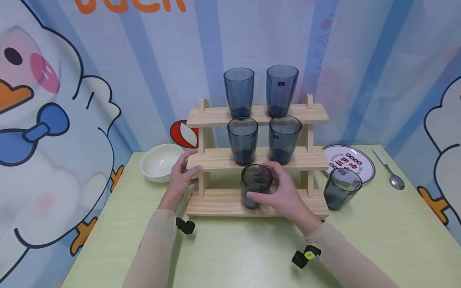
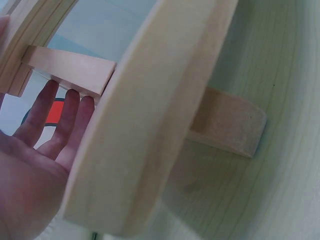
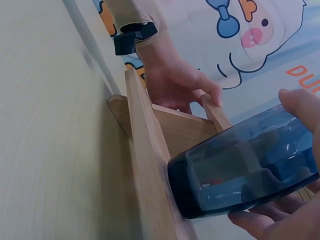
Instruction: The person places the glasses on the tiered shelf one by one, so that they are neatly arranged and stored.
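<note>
A three-tier wooden display shelf (image 1: 223,204) stands in the middle of the table. My right hand (image 1: 286,196) holds a blue-grey drinking glass (image 1: 249,187) between thumb and fingers, upright at the front of the bottom tier. In the right wrist view, the base of this glass (image 3: 240,165) is right at the board. My left hand (image 1: 180,178) grips the shelf's left side at the middle tier, with its fingertips against the upright post (image 2: 70,70). Two matching glasses (image 1: 243,142) stand on the middle tier and two more (image 1: 239,92) on the top tier.
Another blue-grey glass (image 1: 341,190) stands on the table right of the shelf. Behind it lie a printed plate (image 1: 363,164) and a spoon (image 1: 396,182). A white bowl (image 1: 158,164) sits left of the shelf. A cartoon duck backdrop (image 1: 162,80) hangs behind the table.
</note>
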Demonstrator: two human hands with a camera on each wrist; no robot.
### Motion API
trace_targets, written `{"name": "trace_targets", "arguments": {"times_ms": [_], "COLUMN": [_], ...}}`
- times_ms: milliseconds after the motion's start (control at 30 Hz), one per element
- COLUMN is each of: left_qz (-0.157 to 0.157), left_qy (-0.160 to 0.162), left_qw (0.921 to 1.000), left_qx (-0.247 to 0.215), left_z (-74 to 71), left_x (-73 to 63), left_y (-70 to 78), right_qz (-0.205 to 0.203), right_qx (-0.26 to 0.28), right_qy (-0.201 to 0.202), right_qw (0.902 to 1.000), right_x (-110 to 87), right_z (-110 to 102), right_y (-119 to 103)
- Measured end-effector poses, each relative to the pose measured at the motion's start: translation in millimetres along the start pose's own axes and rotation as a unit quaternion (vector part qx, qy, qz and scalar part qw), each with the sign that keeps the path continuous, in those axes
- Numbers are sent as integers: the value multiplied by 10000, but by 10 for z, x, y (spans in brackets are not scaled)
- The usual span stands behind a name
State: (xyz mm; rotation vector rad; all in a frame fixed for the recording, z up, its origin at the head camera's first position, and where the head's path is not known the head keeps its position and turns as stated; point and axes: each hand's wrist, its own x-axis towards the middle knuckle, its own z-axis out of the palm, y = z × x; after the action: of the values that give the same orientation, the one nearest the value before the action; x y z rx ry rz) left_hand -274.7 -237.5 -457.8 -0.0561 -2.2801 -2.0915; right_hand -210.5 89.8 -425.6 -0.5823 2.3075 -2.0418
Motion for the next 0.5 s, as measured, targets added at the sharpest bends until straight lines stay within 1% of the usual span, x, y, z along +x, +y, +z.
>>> {"name": "trace_targets", "arguments": {"times_ms": [233,500], "left_qz": [-17,-63], "left_qy": [-1,-2], "left_qw": [10000,10000], "left_qx": [-74,-58], "left_z": [0,0], "left_x": [7,11], "left_y": [-3,3], "right_qz": [92,11], "right_qx": [34,-240], "right_qy": [-131,-190], "right_qw": [9999,9995], "right_x": [35,66], "right_z": [79,156], "right_y": [-33,-22]}}
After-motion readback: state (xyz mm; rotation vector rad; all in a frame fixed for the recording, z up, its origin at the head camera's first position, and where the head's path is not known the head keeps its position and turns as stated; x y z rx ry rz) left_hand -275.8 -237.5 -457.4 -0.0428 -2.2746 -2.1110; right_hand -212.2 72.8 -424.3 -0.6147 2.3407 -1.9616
